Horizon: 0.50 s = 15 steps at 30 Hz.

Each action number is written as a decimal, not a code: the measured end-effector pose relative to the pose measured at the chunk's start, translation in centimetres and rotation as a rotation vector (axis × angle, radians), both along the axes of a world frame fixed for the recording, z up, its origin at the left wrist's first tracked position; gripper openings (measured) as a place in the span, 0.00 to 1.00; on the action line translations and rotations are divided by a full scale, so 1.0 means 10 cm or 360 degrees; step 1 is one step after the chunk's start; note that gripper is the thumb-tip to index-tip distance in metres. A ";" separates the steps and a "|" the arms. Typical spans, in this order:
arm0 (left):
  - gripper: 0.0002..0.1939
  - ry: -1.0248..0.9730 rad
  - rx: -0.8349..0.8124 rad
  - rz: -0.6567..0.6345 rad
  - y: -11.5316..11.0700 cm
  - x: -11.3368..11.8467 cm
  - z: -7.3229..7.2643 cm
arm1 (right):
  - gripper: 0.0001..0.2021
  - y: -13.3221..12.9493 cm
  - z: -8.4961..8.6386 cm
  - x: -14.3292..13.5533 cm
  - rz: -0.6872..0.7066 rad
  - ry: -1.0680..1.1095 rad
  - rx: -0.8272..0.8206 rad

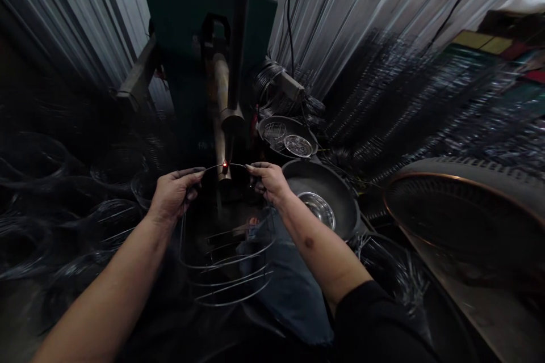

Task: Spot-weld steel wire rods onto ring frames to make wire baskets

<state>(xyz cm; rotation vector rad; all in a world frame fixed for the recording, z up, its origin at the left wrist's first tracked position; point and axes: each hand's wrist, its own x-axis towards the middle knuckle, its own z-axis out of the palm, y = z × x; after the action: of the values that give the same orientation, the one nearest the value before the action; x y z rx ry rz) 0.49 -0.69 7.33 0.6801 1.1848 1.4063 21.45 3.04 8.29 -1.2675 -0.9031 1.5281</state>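
Note:
My left hand [174, 190] and my right hand [268, 178] pinch a thin curved wire between thumb and fingers, one at each side. It appears to be the far edge of a wire frame [227, 267], whose rounded bars reach down towards my lap. Between my hands, the wire passes between the upper electrode [233, 119] and lower electrode [225, 174] of a spot welder. An orange-red glow shows where they meet. Both hands have dark, dirty fingers.
On the right, a grey pan [293, 173] holds a shiny metal bowl [319, 209]. Behind it, another round tray [264, 125] contains small metal parts. A large round guard [468, 170] stands further right. Stacked wire rings [114, 215] fill the left side.

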 end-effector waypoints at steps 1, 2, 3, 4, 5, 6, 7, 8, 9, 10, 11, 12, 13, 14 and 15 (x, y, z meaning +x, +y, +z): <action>0.21 -0.0010 -0.0001 0.0001 0.01 0.00 -0.01 | 0.12 0.01 -0.01 0.00 -0.0001 0.0003 0.0000; 0.21 -0.0020 -0.0005 0.0001 0.01 0.00 -0.01 | 0.13 0.01 -0.01 0.00 -0.0002 0.0008 0.0001; 0.21 -0.0029 -0.0009 0.0005 0.02 0.00 -0.01 | 0.14 0.02 -0.02 0.00 -0.0001 0.0014 0.0003; 0.21 -0.0041 -0.0015 0.0009 0.02 0.01 -0.01 | 0.14 0.03 -0.03 0.00 0.0005 0.0021 0.0005; 0.21 -0.0056 -0.0026 0.0018 0.02 0.01 -0.01 | 0.15 0.02 -0.04 0.00 0.0017 0.0030 0.0007; 0.20 -0.0075 -0.0045 0.0031 0.01 0.00 -0.02 | 0.16 0.01 -0.05 0.01 0.0037 0.0045 0.0009; 0.19 -0.0102 -0.0074 0.0051 -0.02 0.00 -0.03 | 0.17 -0.01 -0.05 0.02 0.0065 0.0069 0.0017; 0.18 -0.0134 -0.0112 0.0077 -0.06 -0.02 -0.07 | 0.18 -0.04 -0.05 0.03 0.0092 0.0102 0.0033; 0.15 -0.0167 -0.0159 0.0114 -0.14 -0.03 -0.12 | 0.19 -0.08 -0.04 0.06 0.0112 0.0144 0.0062; 0.13 -0.0197 -0.0221 0.0151 -0.24 -0.05 -0.19 | 0.20 -0.14 -0.03 0.09 0.0120 0.0188 0.0103; 0.11 -0.0222 -0.0299 0.0185 -0.36 -0.06 -0.28 | 0.20 -0.20 -0.02 0.13 0.0117 0.0228 0.0154; 0.09 -0.0237 -0.0394 0.0215 -0.51 -0.06 -0.38 | 0.20 -0.27 -0.01 0.18 0.0105 0.0257 0.0206; 0.08 -0.0247 -0.0520 0.0211 -0.67 -0.06 -0.48 | 0.20 -0.34 0.00 0.23 0.0087 0.0272 0.0250; 0.07 -0.0258 -0.0660 0.0196 -0.84 -0.04 -0.58 | 0.20 -0.40 0.01 0.27 0.0068 0.0277 0.0282; 0.07 -0.0273 -0.0791 0.0158 -1.01 -0.01 -0.66 | 0.20 -0.46 0.02 0.31 0.0047 0.0275 0.0303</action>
<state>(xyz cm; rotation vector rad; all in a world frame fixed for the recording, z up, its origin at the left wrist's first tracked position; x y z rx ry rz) 0.38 -10.75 0.71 0.1520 1.3728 1.1562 24.52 -1.53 8.49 -0.9746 -0.9332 1.5102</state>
